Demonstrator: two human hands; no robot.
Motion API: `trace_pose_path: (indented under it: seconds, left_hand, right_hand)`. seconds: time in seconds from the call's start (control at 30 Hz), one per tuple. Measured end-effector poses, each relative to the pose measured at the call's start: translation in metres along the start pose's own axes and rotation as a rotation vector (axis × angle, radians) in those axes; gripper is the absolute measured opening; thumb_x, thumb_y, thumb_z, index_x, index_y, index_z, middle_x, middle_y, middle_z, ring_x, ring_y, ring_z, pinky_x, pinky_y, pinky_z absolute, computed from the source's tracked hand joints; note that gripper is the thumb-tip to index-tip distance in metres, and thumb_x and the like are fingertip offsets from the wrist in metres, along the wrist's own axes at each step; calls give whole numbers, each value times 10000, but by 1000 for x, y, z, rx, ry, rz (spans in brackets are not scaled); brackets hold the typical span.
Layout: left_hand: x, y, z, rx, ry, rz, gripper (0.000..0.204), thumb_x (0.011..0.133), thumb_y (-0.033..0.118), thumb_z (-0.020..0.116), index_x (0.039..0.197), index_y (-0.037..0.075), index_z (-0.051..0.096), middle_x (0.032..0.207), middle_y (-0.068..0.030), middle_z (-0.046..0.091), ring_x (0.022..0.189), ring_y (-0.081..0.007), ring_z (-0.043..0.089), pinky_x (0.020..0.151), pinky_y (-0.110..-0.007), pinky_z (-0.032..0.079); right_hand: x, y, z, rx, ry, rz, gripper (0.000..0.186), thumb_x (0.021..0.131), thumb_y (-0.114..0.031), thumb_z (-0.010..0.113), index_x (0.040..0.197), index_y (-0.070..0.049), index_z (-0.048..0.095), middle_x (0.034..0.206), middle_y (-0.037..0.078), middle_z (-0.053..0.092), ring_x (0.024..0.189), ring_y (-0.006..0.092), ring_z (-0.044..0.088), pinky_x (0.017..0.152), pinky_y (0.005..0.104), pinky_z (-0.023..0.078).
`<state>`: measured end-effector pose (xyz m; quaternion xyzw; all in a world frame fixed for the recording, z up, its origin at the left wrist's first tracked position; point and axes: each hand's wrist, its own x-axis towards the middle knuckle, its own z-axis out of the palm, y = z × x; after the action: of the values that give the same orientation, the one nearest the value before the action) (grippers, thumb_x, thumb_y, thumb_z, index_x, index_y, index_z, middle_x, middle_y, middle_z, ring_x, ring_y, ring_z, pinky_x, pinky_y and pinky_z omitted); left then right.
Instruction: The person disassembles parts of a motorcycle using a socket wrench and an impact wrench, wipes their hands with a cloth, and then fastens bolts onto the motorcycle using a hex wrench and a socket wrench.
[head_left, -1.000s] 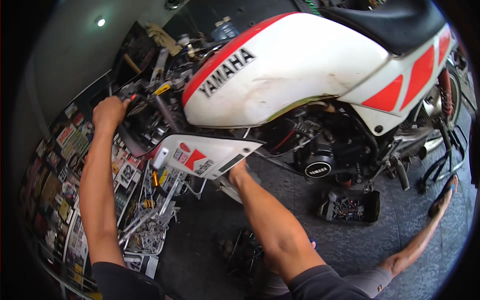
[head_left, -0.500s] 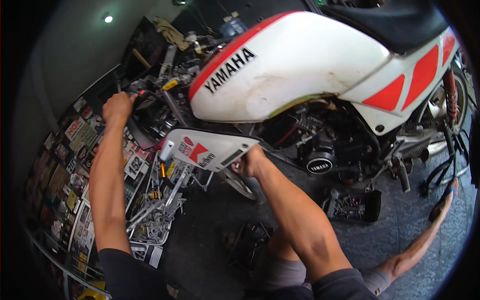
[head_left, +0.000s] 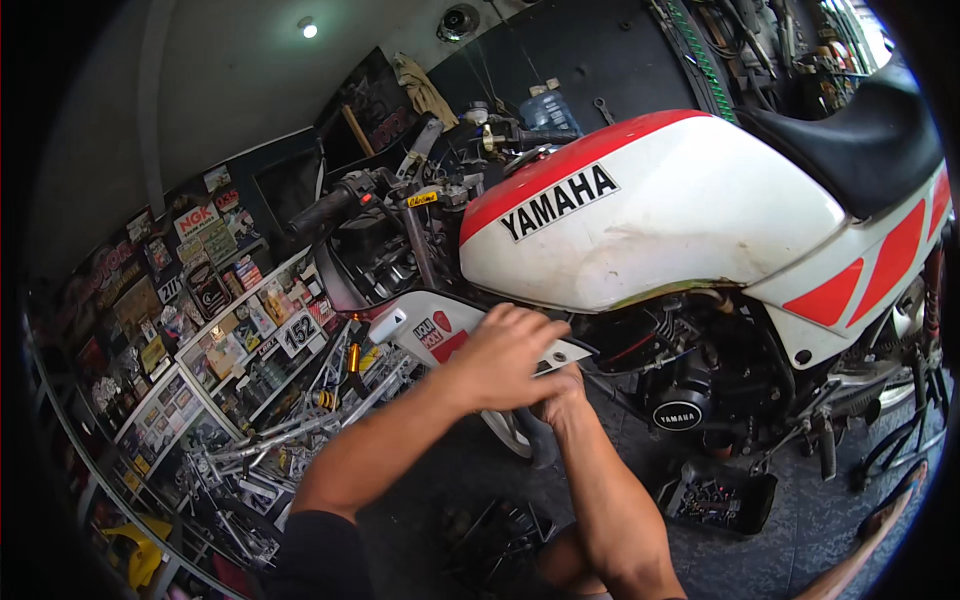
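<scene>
Both my hands meet at the white side panel [head_left: 440, 335] under the motorcycle's fuel tank [head_left: 650, 220]. My left hand [head_left: 500, 355] lies spread over the panel's rear edge; my right hand [head_left: 560, 392] grips it from below, beside open floor [head_left: 800, 540].

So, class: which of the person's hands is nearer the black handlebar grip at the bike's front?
Left. The left hand rests on the white front mudguard, below and right of the handlebar grip. The right hand sits lower, under the mudguard, farther away.

tank [head_left: 690, 215]: white, red stripe | seat [head_left: 850, 150]: black | front fender [head_left: 440, 335]: white, red patches
</scene>
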<state>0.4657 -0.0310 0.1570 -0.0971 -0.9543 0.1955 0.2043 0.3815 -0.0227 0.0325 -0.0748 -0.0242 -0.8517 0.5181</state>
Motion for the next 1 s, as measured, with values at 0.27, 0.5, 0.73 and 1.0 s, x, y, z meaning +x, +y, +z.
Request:
trace_pose_path:
  seconds: [0.27, 0.5, 0.73, 1.0]
  left_hand:
    - [14, 6, 28, 10, 26, -79, 429, 741, 421, 727, 888, 35, 609, 814, -112, 612, 834, -283, 596, 768, -385, 415]
    - [11, 0, 35, 42, 86, -56, 397, 750, 403, 721, 855, 40, 600, 774, -91, 574, 783, -263, 556, 735, -374, 396]
    - [7, 2, 35, -26, 140, -19, 403, 748, 404, 725, 888, 38, 629, 791, -81, 590, 781, -249, 556, 731, -370, 398]
    - [0, 2, 34, -88, 265, -14, 397, 733, 397, 747, 822, 25, 642, 762, -77, 586, 747, -236, 546, 706, -372, 392]
  right_hand:
    - [22, 3, -26, -117, 5, -124, 326, 994, -276, 404, 1223, -73, 518, 1140, 125, 588, 1030, 239, 612, 849, 405, 541]
    - [17, 8, -38, -341, 4, -191, 359, 991, -227, 421, 1300, -48, 459, 1231, 131, 561, 1097, 221, 592, 908, 391, 525]
    - [1, -15, -28, -217, 0, -279, 263, 976, -196, 472, 1145, -18, 569, 1033, 89, 634, 934, 204, 630, 818, 345, 520]
    - [-1, -43, -15, -405, 65, -155, 266, 961, -231, 523, 1068, 3, 590, 877, 89, 628, 801, 200, 626, 709, 324, 516]
